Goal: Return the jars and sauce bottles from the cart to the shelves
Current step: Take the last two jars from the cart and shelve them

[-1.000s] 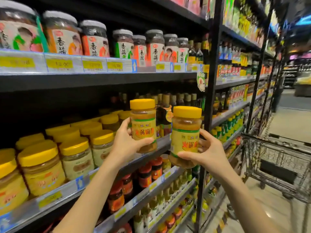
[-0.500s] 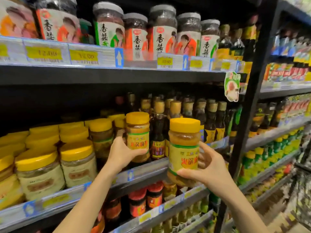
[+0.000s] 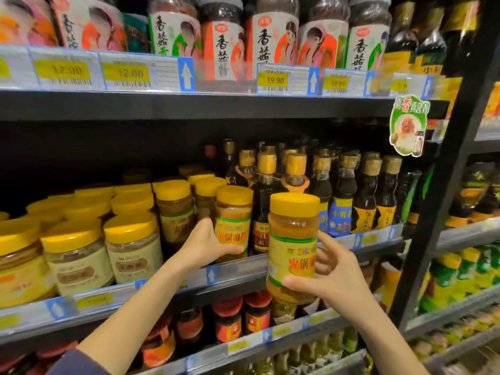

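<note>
My left hand (image 3: 201, 246) grips a yellow-lidded sauce jar (image 3: 234, 212) at the front of the middle shelf (image 3: 232, 269), between matching yellow-lidded jars (image 3: 174, 209) and dark bottles. Whether its base rests on the shelf is hidden by my hand. My right hand (image 3: 331, 274) holds a second, identical jar (image 3: 293, 239) upright in front of the shelf edge, thumb under its label and fingers behind it.
Dark sauce bottles (image 3: 342, 190) with gold caps fill the middle shelf's right half. Wide yellow-lidded jars (image 3: 78, 255) stand at the left. Tall labelled jars (image 3: 273, 36) line the upper shelf. Red-lidded jars (image 3: 228, 320) sit below. A black upright (image 3: 443, 185) divides the shelving at the right.
The view has closed in on the shelf and the cart has left it. My left hand has carried its jar in to the middle shelf; the right jar stays in front.
</note>
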`<state>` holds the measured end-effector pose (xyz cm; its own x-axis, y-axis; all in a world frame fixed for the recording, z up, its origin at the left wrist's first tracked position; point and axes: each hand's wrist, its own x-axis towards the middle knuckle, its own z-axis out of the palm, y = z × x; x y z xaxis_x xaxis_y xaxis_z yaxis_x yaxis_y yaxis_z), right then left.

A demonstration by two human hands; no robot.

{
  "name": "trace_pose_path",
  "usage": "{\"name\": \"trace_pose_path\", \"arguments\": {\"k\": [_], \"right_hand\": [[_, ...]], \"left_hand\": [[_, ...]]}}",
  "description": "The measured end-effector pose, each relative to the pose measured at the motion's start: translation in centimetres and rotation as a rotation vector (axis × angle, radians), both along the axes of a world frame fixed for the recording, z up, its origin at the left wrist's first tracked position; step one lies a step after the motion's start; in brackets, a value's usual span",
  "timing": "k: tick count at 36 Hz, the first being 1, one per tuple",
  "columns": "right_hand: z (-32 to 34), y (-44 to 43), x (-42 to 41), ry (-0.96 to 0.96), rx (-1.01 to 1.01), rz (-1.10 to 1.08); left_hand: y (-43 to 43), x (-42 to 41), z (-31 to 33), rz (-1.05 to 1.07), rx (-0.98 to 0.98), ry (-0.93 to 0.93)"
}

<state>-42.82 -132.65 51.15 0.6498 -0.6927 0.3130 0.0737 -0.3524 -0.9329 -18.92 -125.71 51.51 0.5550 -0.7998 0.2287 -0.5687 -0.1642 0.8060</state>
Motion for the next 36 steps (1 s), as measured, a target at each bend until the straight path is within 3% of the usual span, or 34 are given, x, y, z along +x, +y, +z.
{"name": "trace_pose_path", "arguments": {"k": [11, 30, 36], "right_hand": [[-0.2, -0.4, 0.3, -0.037, 0.012, 0.023], [0.5, 0.3, 2.1, -0.105, 0.026, 0.080], [0.9, 1.1, 3.5, -0.099, -0.020, 0.113]], "left_hand": [[-0.2, -0.5, 0.1, -0.102, 0.009, -0.090], [0.1, -0.7, 0.5, -0.011, 0.143, -0.178], [3.5, 0.3, 4.7, 0.039, 0.168, -0.159]]}}
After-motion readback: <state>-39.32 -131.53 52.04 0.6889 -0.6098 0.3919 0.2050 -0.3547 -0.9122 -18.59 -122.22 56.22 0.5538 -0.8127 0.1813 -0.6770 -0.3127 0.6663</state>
